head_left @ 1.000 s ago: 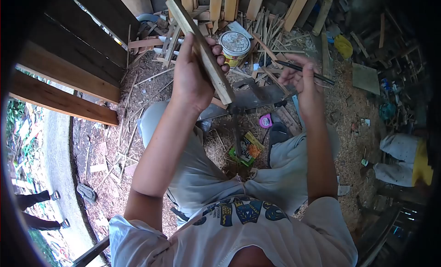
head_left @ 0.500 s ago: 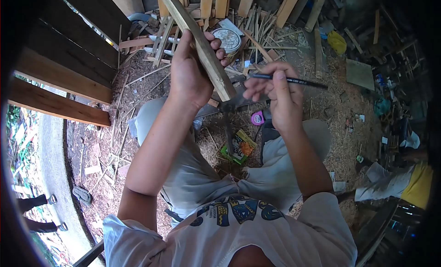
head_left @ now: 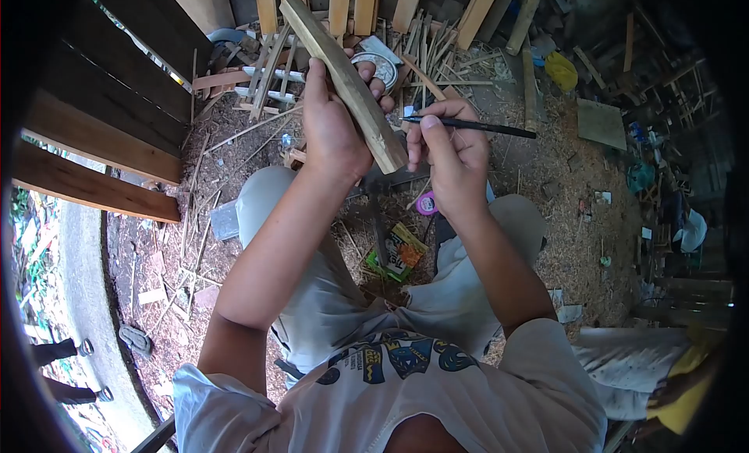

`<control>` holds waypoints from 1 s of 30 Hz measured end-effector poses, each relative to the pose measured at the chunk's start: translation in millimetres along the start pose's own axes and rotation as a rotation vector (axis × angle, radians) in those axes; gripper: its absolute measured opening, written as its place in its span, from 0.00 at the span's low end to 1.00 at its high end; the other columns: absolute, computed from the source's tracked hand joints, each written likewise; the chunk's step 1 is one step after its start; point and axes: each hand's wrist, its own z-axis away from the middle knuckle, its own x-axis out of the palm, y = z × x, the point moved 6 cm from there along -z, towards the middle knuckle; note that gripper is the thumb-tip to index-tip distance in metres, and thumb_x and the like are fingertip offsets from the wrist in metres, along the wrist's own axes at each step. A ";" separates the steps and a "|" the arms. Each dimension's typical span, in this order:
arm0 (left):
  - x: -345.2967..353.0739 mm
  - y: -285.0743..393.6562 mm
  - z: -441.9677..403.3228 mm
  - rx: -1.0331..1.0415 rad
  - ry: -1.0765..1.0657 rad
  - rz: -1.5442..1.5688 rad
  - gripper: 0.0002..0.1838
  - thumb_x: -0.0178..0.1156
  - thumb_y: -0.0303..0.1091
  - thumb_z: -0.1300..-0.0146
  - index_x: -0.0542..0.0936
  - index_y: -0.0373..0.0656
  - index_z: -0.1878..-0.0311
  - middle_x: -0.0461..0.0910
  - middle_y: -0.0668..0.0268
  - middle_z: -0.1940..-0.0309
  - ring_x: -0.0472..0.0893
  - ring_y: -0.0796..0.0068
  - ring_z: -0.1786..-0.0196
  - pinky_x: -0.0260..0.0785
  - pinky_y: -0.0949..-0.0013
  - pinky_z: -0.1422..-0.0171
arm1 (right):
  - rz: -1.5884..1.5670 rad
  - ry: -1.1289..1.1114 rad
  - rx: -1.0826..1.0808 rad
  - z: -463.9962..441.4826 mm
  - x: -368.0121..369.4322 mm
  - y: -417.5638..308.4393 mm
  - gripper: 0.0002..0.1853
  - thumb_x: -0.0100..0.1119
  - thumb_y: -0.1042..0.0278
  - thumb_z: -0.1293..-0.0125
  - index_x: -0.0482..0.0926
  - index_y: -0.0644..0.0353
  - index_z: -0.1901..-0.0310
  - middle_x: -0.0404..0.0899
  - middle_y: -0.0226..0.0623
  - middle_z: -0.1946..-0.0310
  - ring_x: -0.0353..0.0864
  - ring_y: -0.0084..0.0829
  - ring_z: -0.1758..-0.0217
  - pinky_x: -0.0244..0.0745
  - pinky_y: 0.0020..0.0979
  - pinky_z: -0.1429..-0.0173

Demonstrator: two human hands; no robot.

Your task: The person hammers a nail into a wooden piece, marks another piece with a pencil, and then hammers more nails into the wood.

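My left hand (head_left: 331, 129) grips a squared piece of wood (head_left: 343, 71) raised in front of me, thumb along one side and fingertips showing past the other. The wood slants, its near cut end lower right. Between the fingers and thumb of my right hand (head_left: 455, 157) is a slim black pencil (head_left: 491, 127), its tip pointing left toward the wood without touching it. Below my hands, between my knees, are a pink tape measure (head_left: 426, 203), a dark metal tool (head_left: 378, 227) whose kind I cannot make out, and a green-and-orange packet (head_left: 398, 253).
Planks (head_left: 101, 180) stand at the left. Thin wood strips (head_left: 429, 51) and a round tin (head_left: 374, 69), partly hidden by my left hand, lie ahead. Shavings cover the floor (head_left: 566, 242). Another person (head_left: 640, 367) in white and yellow is at lower right, and someone's feet (head_left: 84, 348) are at left.
My right hand has moved left with the pencil, bringing it nearer the wood. The left hand and the wood have shifted slightly right. The person at right has moved lower in view.
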 end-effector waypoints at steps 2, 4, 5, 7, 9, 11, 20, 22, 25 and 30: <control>-2.6 -2.5 -2.7 0.015 0.026 0.000 0.23 0.39 0.55 0.14 0.71 0.45 0.41 0.75 0.65 0.59 0.73 0.68 0.59 0.70 0.61 0.53 | 0.012 0.028 -0.026 -0.8 -1.0 0.5 0.07 0.59 0.71 0.18 0.72 0.63 0.48 0.84 0.36 0.64 0.79 0.16 0.70 0.75 0.22 0.67; 2.1 -4.2 -5.3 0.015 -0.076 0.073 0.21 0.41 0.54 0.15 0.71 0.45 0.44 0.75 0.64 0.58 0.72 0.68 0.59 0.69 0.60 0.53 | 0.029 0.032 -0.036 0.0 -1.6 0.8 0.07 0.59 0.72 0.19 0.72 0.63 0.48 0.84 0.35 0.65 0.78 0.15 0.71 0.73 0.21 0.67; 3.0 -6.2 -6.1 0.013 -0.082 0.074 0.21 0.41 0.54 0.15 0.71 0.45 0.44 0.75 0.64 0.58 0.72 0.68 0.59 0.69 0.60 0.53 | 0.042 0.030 -0.048 -0.7 -1.9 0.1 0.06 0.59 0.72 0.19 0.72 0.63 0.49 0.84 0.34 0.66 0.77 0.14 0.72 0.72 0.20 0.67; 9.8 -5.8 -3.0 0.034 -0.126 0.140 0.18 0.39 0.48 0.16 0.71 0.43 0.47 0.72 0.62 0.57 0.70 0.67 0.58 0.68 0.60 0.51 | 0.049 0.045 -0.060 -1.0 -4.1 1.2 0.06 0.59 0.72 0.19 0.73 0.63 0.50 0.84 0.33 0.67 0.76 0.13 0.72 0.70 0.19 0.67; 11.7 -7.2 -3.1 0.054 -0.146 0.134 0.18 0.38 0.47 0.17 0.71 0.43 0.47 0.71 0.61 0.56 0.70 0.67 0.57 0.68 0.60 0.51 | 0.053 0.064 -0.063 0.3 -5.8 1.8 0.05 0.58 0.73 0.19 0.73 0.62 0.50 0.83 0.32 0.68 0.75 0.12 0.73 0.69 0.18 0.67; 12.1 -8.5 -3.6 0.072 -0.166 0.127 0.18 0.38 0.47 0.17 0.70 0.42 0.47 0.71 0.61 0.56 0.69 0.67 0.57 0.68 0.60 0.51 | 0.035 0.088 -0.062 1.3 -7.0 1.7 0.05 0.58 0.72 0.19 0.73 0.62 0.51 0.83 0.31 0.68 0.74 0.11 0.73 0.67 0.17 0.68; 24.0 -15.0 0.7 0.062 -0.240 0.237 0.19 0.41 0.50 0.18 0.71 0.43 0.51 0.69 0.61 0.57 0.69 0.66 0.57 0.67 0.60 0.50 | 0.193 0.182 -0.209 7.3 -7.4 -7.0 0.04 0.57 0.75 0.20 0.72 0.60 0.52 0.76 0.23 0.71 0.68 0.06 0.73 0.61 0.17 0.70; 26.9 -13.2 2.0 0.090 -0.217 0.216 0.21 0.42 0.54 0.16 0.71 0.44 0.51 0.69 0.62 0.57 0.69 0.67 0.57 0.67 0.60 0.50 | 0.189 0.188 -0.213 7.4 -5.8 -7.2 0.04 0.58 0.76 0.20 0.72 0.60 0.52 0.75 0.22 0.71 0.67 0.06 0.74 0.60 0.17 0.70; 26.7 -16.1 0.4 0.087 -0.187 0.192 0.23 0.43 0.57 0.15 0.71 0.46 0.52 0.67 0.63 0.58 0.68 0.67 0.58 0.67 0.61 0.50 | 0.205 0.189 -0.238 7.1 -5.5 -3.6 0.04 0.58 0.76 0.21 0.71 0.59 0.52 0.73 0.21 0.71 0.66 0.06 0.74 0.60 0.17 0.71; 28.0 -18.4 -0.1 0.095 -0.209 0.211 0.22 0.41 0.56 0.14 0.70 0.46 0.52 0.66 0.63 0.59 0.67 0.67 0.59 0.67 0.61 0.50 | 0.201 0.199 -0.254 6.7 -3.3 -6.2 0.05 0.57 0.76 0.21 0.71 0.59 0.53 0.73 0.21 0.69 0.66 0.06 0.74 0.59 0.18 0.71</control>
